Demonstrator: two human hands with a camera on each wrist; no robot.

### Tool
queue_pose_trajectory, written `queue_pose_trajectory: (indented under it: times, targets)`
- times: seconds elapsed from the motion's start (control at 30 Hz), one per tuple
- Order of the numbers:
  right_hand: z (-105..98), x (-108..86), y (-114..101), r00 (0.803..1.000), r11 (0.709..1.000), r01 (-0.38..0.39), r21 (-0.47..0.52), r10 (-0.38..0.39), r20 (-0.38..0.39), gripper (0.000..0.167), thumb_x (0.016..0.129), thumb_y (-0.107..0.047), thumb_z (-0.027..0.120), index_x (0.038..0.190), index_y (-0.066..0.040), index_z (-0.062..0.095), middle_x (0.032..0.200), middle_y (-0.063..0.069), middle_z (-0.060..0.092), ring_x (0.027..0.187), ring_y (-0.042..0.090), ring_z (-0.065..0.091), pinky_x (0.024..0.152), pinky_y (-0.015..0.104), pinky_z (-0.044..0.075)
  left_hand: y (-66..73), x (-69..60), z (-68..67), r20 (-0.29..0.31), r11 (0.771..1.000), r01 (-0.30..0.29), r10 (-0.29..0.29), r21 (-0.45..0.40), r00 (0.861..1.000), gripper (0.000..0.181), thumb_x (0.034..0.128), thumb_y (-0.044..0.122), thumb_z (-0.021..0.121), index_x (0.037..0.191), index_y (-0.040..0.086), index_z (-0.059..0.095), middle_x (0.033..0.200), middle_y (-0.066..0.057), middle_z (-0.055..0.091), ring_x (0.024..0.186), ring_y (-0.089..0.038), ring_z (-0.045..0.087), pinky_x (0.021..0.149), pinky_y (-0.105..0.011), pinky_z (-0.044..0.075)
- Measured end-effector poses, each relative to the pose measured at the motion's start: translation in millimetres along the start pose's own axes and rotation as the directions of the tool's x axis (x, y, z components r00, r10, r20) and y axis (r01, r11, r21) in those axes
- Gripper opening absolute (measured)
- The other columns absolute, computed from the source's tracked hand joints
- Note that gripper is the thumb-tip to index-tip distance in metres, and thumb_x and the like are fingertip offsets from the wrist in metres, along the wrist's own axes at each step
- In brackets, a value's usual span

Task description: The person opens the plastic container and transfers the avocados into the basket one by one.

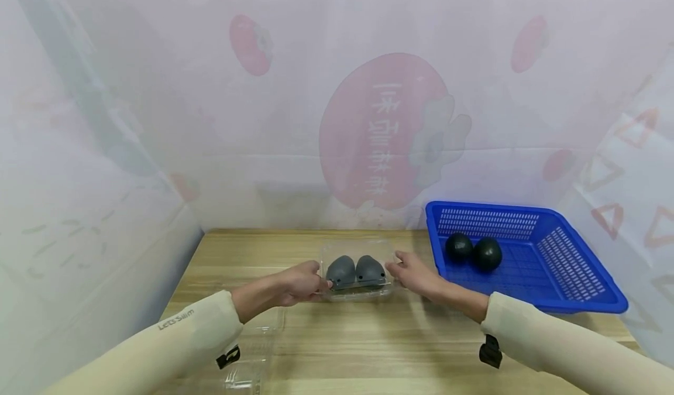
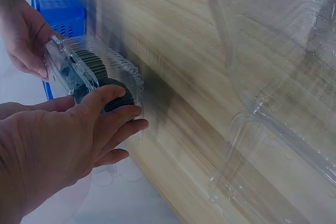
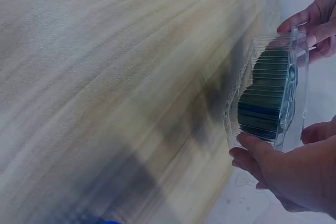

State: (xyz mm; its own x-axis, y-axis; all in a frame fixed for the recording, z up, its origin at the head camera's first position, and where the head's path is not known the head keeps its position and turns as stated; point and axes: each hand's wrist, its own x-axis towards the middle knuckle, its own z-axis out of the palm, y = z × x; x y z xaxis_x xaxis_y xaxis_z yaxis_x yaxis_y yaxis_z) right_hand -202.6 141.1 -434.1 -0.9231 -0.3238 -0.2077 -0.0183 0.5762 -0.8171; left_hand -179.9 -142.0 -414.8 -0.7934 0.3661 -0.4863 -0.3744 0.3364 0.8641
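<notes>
A clear plastic container (image 1: pixel 358 292) with two dark green round fruits (image 1: pixel 342 269) inside is held between both hands near the middle of the table. Its clear lid lies over the fruits; whether its edge is latched I cannot tell. The left hand (image 1: pixel 304 281) grips the container's left side, its fingers curled along the wall in the left wrist view, where the container (image 2: pixel 126 72) looks tilted. On the opposite side the right hand (image 1: pixel 416 275) pinches the edge; in the right wrist view this hand (image 3: pixel 294 171) has fingers under and along the container (image 3: pixel 236 95).
At the right stands a blue basket (image 1: pixel 532 298) with two dark green round fruits (image 1: pixel 487 254) in its left part. More clear plastic containers (image 1: pixel 247 354) lie on the wooden table (image 1: pixel 337 348) at the front left. A printed curtain (image 1: pixel 284 120) hangs behind and at the sides.
</notes>
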Motion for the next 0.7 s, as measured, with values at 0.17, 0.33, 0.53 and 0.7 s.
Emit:
queue_pose_trajectory:
  times: [0.17,0.33,0.53,0.7]
  targets:
    - [4.5,-0.8,6.6,1.000,0.999,0.008,-0.043,-0.010,-0.029,0.065,0.111,-0.018,0.052,0.154,0.025,0.026,0.112,0.030,0.071,0.095,0.029,0.071,0.102,0.051,0.054,-2.3,4.2,0.9,0.014,1.000,0.001,-0.001,0.024,1.000,0.029,0.1047,-0.010,0.049,0.129,-0.016,0.034,0.102,-0.016,0.041,0.056,-0.010,0.023,0.110,-0.049,0.049]
    - [7.7,2.0,9.9,0.999,1.000,-0.001,-0.022,0.000,-0.047,0.066,0.111,-0.017,0.051,0.154,0.025,0.024,0.131,0.038,0.064,0.115,0.040,0.067,0.109,0.056,0.049,-4.2,10.9,-1.4,0.022,0.998,0.000,-0.001,0.059,1.000,0.028,0.1067,-0.007,0.049,0.130,-0.015,0.036,0.094,-0.013,0.041,0.053,-0.011,0.020,0.093,-0.042,0.051]
    - [11.4,6.3,13.0,0.998,0.999,-0.009,-0.031,0.006,-0.068,0.065,0.111,-0.018,0.050,0.154,0.024,0.026,0.143,0.040,0.056,0.136,0.048,0.055,0.114,0.060,0.043,-6.3,18.8,-3.7,0.008,0.997,0.008,-0.009,0.082,1.000,0.036,0.1079,-0.005,0.049,0.138,-0.017,0.034,0.087,-0.009,0.042,0.051,-0.011,0.019,0.075,-0.038,0.038]
    - [13.4,11.0,15.5,0.996,0.999,0.005,-0.044,-0.009,-0.094,0.058,0.111,-0.018,0.051,0.152,0.021,0.036,0.142,0.037,0.058,0.135,0.048,0.056,0.111,0.059,0.046,-6.2,23.8,-6.4,-0.016,0.995,0.015,-0.014,0.101,1.000,0.053,0.1071,-0.005,0.052,0.151,-0.020,0.025,0.103,-0.015,0.046,0.052,-0.010,0.021,0.068,-0.034,0.033]
